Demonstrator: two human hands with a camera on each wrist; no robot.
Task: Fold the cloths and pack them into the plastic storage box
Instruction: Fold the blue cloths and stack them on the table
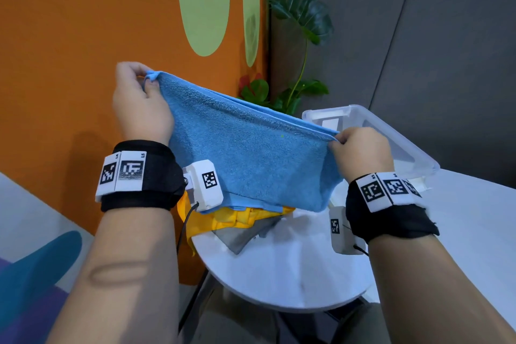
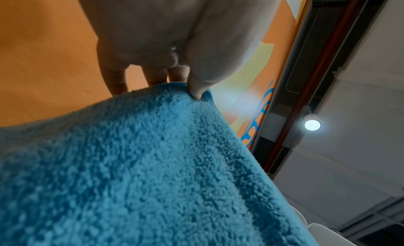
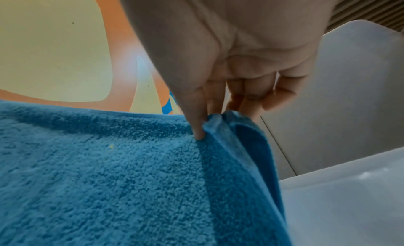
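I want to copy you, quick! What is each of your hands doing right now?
Left hand: pinches one top corner of the blue towel.
Right hand: pinches the other top corner of it.

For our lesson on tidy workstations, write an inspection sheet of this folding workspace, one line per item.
Surface: white round table, partly covered.
Job's things: blue towel held doubled in the air; yellow cloth and grey cloth on the table; plastic storage box open at right.
Clutter: nothing seen.
Hands: left hand and right hand pinch the towel's top corners.
Cables: black lead from the left wrist camera.
Surroundings: orange wall, plant.
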